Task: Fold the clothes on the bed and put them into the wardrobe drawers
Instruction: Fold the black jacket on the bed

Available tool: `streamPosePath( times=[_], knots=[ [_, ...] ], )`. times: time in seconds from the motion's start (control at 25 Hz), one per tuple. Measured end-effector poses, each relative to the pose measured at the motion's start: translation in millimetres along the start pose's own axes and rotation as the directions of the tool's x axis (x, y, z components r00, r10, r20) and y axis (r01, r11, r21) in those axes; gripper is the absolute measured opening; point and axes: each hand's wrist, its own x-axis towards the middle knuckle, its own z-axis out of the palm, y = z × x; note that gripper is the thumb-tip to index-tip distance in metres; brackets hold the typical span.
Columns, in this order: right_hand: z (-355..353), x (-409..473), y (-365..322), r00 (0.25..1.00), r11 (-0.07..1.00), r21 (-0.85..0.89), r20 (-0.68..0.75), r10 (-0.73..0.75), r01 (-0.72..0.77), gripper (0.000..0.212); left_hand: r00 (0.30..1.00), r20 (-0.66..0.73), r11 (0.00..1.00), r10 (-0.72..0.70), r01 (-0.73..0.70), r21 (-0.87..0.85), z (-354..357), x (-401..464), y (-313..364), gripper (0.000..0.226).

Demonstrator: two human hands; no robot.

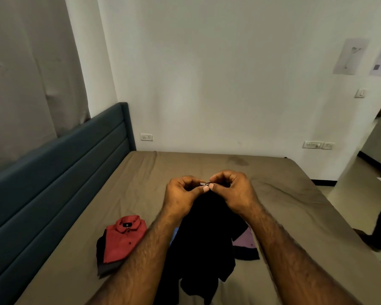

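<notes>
Here my left hand (180, 194) and right hand (233, 192) pinch the black garment (205, 234) at its top edge; it hangs limp and light, best gripped there.

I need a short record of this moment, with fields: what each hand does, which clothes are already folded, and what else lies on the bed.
left hand: left hand pinches the top of the black garment
right hand: right hand pinches the same spot
garment: raised, hanging down to the bed
folded: red shirt on a dark garment, left part of the bed
other: purple shirt, partly hidden
wardrobe: not in view
</notes>
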Motion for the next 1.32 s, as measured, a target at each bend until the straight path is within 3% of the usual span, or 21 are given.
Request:
streamPosePath(
  times=[0.12, 0.36, 0.48, 0.6, 0.72, 0.8, 0.92, 1.04, 1.16, 1.32],
  knots=[
    [22, 0, 2, 0.994, 0.999, -0.021, -0.101, 0.038, -0.041, 0.022, 0.995, -0.058, 0.988, 0.079, -0.070, 0.140, -6, 1, -19, 0.005],
    [49, -9, 7, 0.983, 0.986, -0.100, -0.139, 0.122, -0.137, 0.030, 0.945, -0.301, 0.976, -0.126, 0.173, 0.134, -7, -3, -46, 0.021],
    [51, -15, 8, 0.984, 0.985, -0.106, -0.134, 0.118, -0.133, 0.026, 0.979, -0.051, 0.980, -0.199, 0.199, -0.018, -20, -2, -63, 0.022],
    [43, -15, 4, 0.991, 0.986, -0.135, -0.102, 0.087, -0.101, 0.018, 0.957, 0.243, 0.967, -0.158, 0.199, -0.157, -33, -5, -59, 0.015],
    [40, -13, 5, 0.983, 0.974, -0.139, -0.068, 0.171, -0.179, 0.016, 0.937, 0.332, 0.957, -0.110, 0.190, -0.221, -44, -4, -49, 0.006],
    [40, -13, 7, 0.971, 0.971, -0.035, 0.005, 0.239, -0.238, 0.013, 0.952, 0.293, 0.991, -0.090, 0.116, -0.073, -43, 2, -43, 0.015],
    [43, -15, 10, 0.971, 0.969, 0.103, 0.102, 0.216, -0.227, 0.004, 0.967, 0.247, 0.987, -0.053, 0.013, 0.160, -31, 7, -29, 0.023],
    [47, -14, 12, 0.975, 0.968, 0.125, -0.009, 0.221, -0.218, 0.005, 0.982, 0.187, 0.963, -0.018, -0.034, 0.268, -29, 7, -14, 0.026],
    [45, -13, 9, 0.980, 0.983, 0.027, -0.075, 0.185, -0.184, 0.004, 0.987, 0.163, 0.918, 0.000, -0.064, 0.390, -29, 4, 1, 0.027],
    [38, -16, 7, 0.975, 0.976, 0.021, -0.041, 0.218, -0.217, 0.010, 0.994, 0.113, 0.871, 0.007, -0.062, 0.487, -25, 0, 18, 0.023]
  ],
)
